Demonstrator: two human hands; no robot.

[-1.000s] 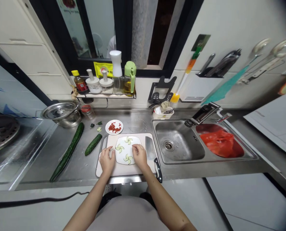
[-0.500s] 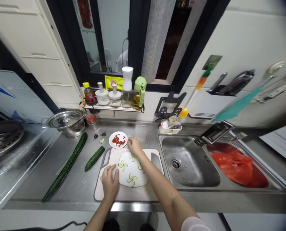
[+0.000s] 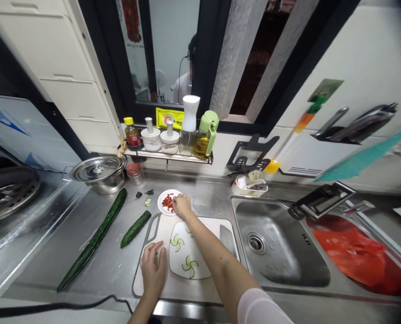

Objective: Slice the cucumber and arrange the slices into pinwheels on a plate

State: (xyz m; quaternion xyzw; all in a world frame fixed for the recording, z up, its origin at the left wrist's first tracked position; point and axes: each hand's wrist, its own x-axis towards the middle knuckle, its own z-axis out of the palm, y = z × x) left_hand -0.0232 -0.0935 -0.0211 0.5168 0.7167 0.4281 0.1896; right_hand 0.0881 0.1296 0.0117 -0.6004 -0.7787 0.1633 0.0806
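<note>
My right hand [image 3: 182, 205] is over the right side of a small white plate [image 3: 160, 208], fingers bunched together at the small red pieces [image 3: 167, 203]. What is between its fingertips is hidden. My left hand [image 3: 153, 265] holds nothing, its fingers apart, beside the left edge of a larger white plate [image 3: 181, 261]. This plate lies on a cutting board [image 3: 156, 292]. Thin green cucumber slices [image 3: 190, 266] form pinwheel shapes on it; my right forearm covers part of it. A knife blade [image 3: 228, 238] lies along the board's right side.
To the left lie a long cucumber [image 3: 95, 236] and a cut cucumber [image 3: 135, 229], with cucumber scraps [image 3: 148, 202] behind. A lidded steel pot [image 3: 101, 175] stands at the back left. On the right is a sink [image 3: 281, 252] with a red plastic bag [image 3: 355, 256]. A condiment shelf [image 3: 168, 156] hangs behind.
My right hand has moved from beside the small plate onto the red pieces. My left hand stays by the larger plate's left edge. The camera view has shifted slightly.
</note>
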